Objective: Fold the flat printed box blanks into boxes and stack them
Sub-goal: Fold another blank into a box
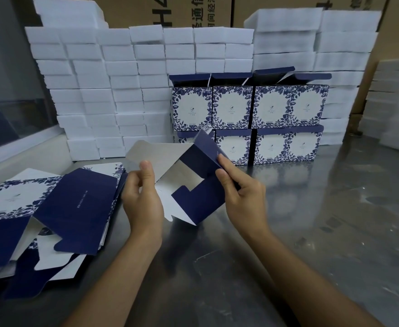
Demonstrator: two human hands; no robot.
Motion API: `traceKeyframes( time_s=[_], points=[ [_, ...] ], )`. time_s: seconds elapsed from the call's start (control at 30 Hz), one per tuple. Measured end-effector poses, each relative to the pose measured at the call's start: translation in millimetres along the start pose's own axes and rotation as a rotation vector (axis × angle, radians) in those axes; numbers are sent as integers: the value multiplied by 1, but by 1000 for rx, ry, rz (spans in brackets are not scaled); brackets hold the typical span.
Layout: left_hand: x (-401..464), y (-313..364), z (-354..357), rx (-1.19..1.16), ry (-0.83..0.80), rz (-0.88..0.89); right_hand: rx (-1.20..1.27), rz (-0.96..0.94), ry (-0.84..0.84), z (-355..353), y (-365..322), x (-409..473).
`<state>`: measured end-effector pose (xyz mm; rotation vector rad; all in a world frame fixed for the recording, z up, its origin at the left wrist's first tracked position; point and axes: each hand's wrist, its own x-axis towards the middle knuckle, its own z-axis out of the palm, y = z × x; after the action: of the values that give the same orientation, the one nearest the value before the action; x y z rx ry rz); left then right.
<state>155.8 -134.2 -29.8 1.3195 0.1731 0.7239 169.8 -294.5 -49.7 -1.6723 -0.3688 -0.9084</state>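
Single head-worn view, wide-angle

It looks forward and down, close over the steel table (311,232); its far edge meets stacked foam.

Both hands raised, forearms converging; left hand (141,197) and right hand (243,192) pinching.

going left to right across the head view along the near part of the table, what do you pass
pile of flat box blanks → left hand → half-folded box blank, gripped by both hands → right hand → bare steel table
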Motion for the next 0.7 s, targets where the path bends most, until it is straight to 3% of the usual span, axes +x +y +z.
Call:
traceKeyframes(
  time_s=[0.43,0.7],
  points=[
    [9,1,-7,-49,68,-70,-32,20,-24,1,2,-1],
    [6,-1,-4,37,35,110,-91,-13,-58,-1,3,1]
  ],
)
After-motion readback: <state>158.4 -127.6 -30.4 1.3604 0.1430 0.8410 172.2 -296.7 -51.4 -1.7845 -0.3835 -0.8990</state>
